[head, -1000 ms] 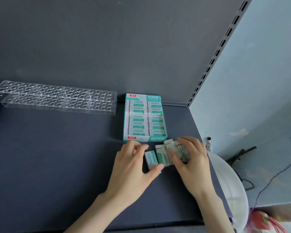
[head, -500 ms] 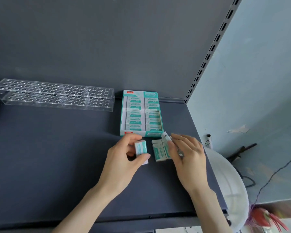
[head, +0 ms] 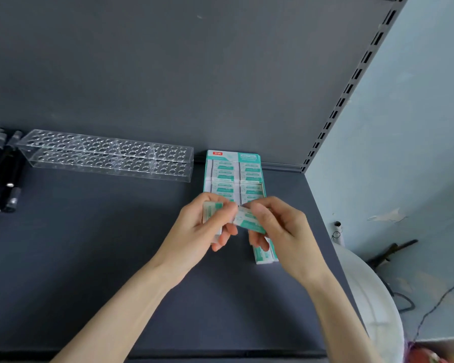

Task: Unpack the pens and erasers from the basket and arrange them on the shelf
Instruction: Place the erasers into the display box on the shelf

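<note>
Raised from the shelf (head: 116, 258) since the earlier frame, the left hand (head: 194, 231) pinches a first eraser (head: 211, 211) and the right hand (head: 283, 229) a second eraser (head: 244, 221). Print on the display box (head: 205, 174) is illegible.

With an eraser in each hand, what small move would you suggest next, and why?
I would probably stack the right eraser, pinched by the right hand, onto the left eraser in the left hand: they nearly touch above the shelf, and loose erasers wait below.
</note>
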`<state>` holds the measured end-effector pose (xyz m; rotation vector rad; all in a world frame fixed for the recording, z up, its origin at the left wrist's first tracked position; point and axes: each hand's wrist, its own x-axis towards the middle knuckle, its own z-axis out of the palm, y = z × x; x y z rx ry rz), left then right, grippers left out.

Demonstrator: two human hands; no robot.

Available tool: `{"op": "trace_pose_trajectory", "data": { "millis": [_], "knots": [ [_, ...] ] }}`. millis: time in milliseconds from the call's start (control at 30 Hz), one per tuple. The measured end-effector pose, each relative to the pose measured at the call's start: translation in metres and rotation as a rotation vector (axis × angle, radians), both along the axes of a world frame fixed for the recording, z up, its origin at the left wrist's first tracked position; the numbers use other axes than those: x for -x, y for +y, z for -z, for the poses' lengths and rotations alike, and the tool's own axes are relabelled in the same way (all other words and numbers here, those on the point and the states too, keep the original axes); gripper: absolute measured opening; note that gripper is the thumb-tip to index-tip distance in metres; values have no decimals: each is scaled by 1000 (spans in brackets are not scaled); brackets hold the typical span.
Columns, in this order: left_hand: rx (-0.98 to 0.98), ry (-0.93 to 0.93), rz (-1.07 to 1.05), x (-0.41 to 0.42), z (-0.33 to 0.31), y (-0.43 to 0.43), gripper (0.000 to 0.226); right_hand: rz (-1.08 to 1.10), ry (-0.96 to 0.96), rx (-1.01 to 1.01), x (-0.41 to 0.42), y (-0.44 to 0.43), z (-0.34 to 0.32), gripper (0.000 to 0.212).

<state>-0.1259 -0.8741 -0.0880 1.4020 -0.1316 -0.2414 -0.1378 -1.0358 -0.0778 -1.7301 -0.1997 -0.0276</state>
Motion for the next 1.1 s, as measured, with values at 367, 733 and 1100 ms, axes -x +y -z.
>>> {"op": "trace_pose_trajectory", "data": {
  "millis": [367,733,1100],
  "knots": [
    [-125,-11,-247,-36,9,22,11,144,-127,297,-42,11,8,26],
    [31,70,-399,-47,21,35,7,142,-206,681,-83,20,16,17],
    [69,1,-414,-46,22,30,32,81,-253,745,-83,20,25,18]
  ]
}}
